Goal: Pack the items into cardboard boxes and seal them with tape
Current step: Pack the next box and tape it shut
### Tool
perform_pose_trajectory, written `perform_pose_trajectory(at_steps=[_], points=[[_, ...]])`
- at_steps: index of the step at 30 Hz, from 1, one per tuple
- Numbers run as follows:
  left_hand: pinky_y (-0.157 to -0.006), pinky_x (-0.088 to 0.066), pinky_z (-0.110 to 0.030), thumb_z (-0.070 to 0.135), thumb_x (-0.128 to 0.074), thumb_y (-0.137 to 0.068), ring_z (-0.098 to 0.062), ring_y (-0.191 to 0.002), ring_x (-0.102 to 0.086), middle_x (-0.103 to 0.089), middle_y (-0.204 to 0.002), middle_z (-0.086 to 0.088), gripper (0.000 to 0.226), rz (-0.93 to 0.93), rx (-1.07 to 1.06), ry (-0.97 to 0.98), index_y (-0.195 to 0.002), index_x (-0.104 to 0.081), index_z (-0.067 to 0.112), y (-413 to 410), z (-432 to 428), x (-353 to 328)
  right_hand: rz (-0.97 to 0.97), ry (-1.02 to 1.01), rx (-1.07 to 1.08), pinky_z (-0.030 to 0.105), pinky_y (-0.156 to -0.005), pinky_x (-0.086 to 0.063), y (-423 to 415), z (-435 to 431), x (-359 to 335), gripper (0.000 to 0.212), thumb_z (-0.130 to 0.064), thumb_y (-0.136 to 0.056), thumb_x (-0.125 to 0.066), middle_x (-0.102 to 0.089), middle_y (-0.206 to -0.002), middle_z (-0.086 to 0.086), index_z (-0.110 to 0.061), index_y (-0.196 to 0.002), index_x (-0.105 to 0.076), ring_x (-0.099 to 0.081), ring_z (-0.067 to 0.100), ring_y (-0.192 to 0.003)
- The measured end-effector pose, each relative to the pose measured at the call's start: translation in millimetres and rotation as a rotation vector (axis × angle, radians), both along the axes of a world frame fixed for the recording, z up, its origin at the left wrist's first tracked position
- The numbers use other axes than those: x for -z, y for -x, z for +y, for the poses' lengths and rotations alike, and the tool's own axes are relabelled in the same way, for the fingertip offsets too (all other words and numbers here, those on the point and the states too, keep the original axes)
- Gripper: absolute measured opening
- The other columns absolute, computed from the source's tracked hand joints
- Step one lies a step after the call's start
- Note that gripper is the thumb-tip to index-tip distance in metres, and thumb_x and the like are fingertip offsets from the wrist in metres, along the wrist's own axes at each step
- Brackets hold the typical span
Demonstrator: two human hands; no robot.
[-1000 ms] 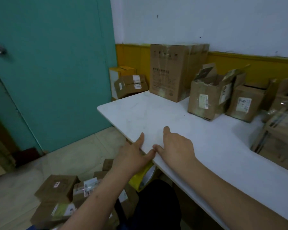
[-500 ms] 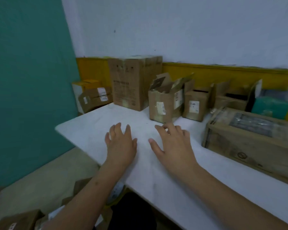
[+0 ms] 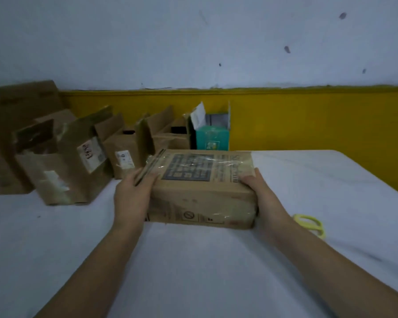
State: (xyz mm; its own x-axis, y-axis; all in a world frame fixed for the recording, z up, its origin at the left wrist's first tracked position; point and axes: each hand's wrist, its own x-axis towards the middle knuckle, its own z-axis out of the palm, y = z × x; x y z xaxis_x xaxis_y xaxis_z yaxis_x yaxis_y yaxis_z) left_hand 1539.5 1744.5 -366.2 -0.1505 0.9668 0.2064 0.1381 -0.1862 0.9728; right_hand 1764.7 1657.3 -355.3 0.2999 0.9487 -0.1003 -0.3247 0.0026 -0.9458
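Head; cardboard box (image 3: 202, 196) flat, long axis left-right; left hand (image 3: 131, 199), right hand (image 3: 265, 198) grip its ends

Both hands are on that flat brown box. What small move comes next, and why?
Probably slide the flat box nearer: the left hand and right hand grip its opposite ends, it rests on the white table, and its left-end flap looks loose.

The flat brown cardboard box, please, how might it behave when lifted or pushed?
Probably stiff: the flat brown cardboard box shows square edges. Its glossy clear tape may feel slippery. Sitting low and wide on the white table, it likely slides rather than tips.
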Motion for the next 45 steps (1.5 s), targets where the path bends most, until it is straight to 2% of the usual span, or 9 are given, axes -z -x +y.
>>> perform_pose_trajectory(at_steps=[9,14,18,22,28,33,36,40,45], points=[[-0.096,-0.053,-0.035,0.037,-0.071,-0.089,-0.012,-0.112,-0.066,-0.072,-0.116,0.012,0.034,-0.315,0.083,-0.058,-0.123,-0.069,0.031,-4,-23,-7,-0.104,-0.179,-0.165,0.041,-0.087,-0.058,-14,-19,-16,0.052,-0.020,-0.094,-0.061,-0.068,-0.124,0.001,-0.038,-0.140,-0.043,-0.067,0.025,-0.110],[-0.085,-0.054,-0.020,0.067,-0.067,-0.078,0.004,-0.114,-0.060,-0.065,-0.123,0.026,0.047,-0.191,0.269,-0.293,-0.122,-0.065,0.050,-31,-43,-66,0.154,-0.009,-0.161,0.045,-0.084,-0.058,-60,-52,-40,0.041,-0.036,-0.078,-0.069,-0.070,-0.121,0.006,-0.025,-0.117,-0.072,-0.069,0.027,-0.107],[-0.112,-0.040,-0.029,0.055,-0.058,-0.092,-0.006,-0.143,-0.032,-0.033,-0.157,0.011,0.075,0.046,0.268,-0.356,-0.155,-0.029,0.030,-117,-48,-87,0.202,-0.025,0.177,0.048,-0.062,-0.057,-93,-69,-60,0.026,-0.038,-0.087,-0.062,-0.075,-0.108,0.005,-0.028,-0.108,-0.074,-0.075,0.026,-0.083],[-0.122,-0.021,-0.036,0.054,-0.053,-0.094,-0.018,-0.153,0.001,0.011,-0.166,0.003,0.095,0.055,0.247,-0.243,-0.158,0.010,0.023,-201,-72,-78,0.161,-0.083,0.361,0.047,-0.061,-0.057,-112,-81,-63,0.021,-0.039,-0.089,-0.060,-0.076,-0.102,0.001,-0.031,-0.102,-0.074,-0.075,0.024,-0.079],[-0.093,-0.012,0.007,0.073,-0.038,-0.085,0.019,-0.138,-0.007,0.004,-0.165,0.010,0.094,-0.059,0.674,-0.177,-0.158,0.004,0.033,-281,-100,-44,0.140,-0.074,0.600,0.043,-0.071,-0.057,-162,-111,-52,0.028,-0.054,-0.083,-0.064,-0.077,-0.095,-0.004,-0.035,-0.103,-0.072,-0.070,0.021,-0.093],[-0.123,-0.017,-0.035,0.071,-0.030,-0.089,-0.012,-0.152,-0.012,-0.012,-0.166,0.002,0.085,0.063,0.692,-0.199,-0.159,-0.011,0.027,-325,-67,-41,0.218,-0.012,0.829,0.033,-0.054,-0.054,-185,-71,-44,0.053,-0.061,-0.085,-0.058,-0.068,-0.114,0.007,-0.029,-0.127,-0.054,-0.067,0.023,-0.091],[-0.115,-0.013,-0.031,0.080,-0.028,-0.079,-0.014,-0.153,-0.005,-0.003,-0.167,0.006,0.093,0.185,0.818,-0.157,-0.158,-0.008,0.036,-352,-56,-37,0.090,0.128,0.998,0.049,-0.086,-0.054,-212,-37,-30,0.074,-0.064,-0.090,-0.047,-0.047,-0.142,0.014,-0.026,-0.150,-0.026,-0.055,0.037,-0.119],[-0.118,-0.020,-0.039,0.071,-0.048,-0.085,-0.017,-0.152,-0.010,-0.002,-0.167,0.003,0.089,0.249,0.894,-0.150,-0.157,-0.002,0.042,-380,-35,-22,-0.402,0.411,0.883,0.049,-0.106,-0.040,-239,-14,-5,0.055,-0.044,-0.098,-0.044,-0.040,-0.146,0.018,-0.010,-0.142,-0.043,-0.043,0.038,-0.127],[-0.108,-0.046,-0.041,0.029,-0.057,-0.100,-0.018,-0.140,-0.038,-0.034,-0.156,0.001,0.057,0.268,0.754,-0.319,-0.150,-0.032,0.042,-391,1,7,-0.840,0.165,0.839,0.044,-0.114,-0.031,-287,-22,20,0.073,-0.018,-0.097,-0.056,-0.022,-0.161,0.004,-0.022,-0.156,-0.014,-0.027,0.025,-0.145]])
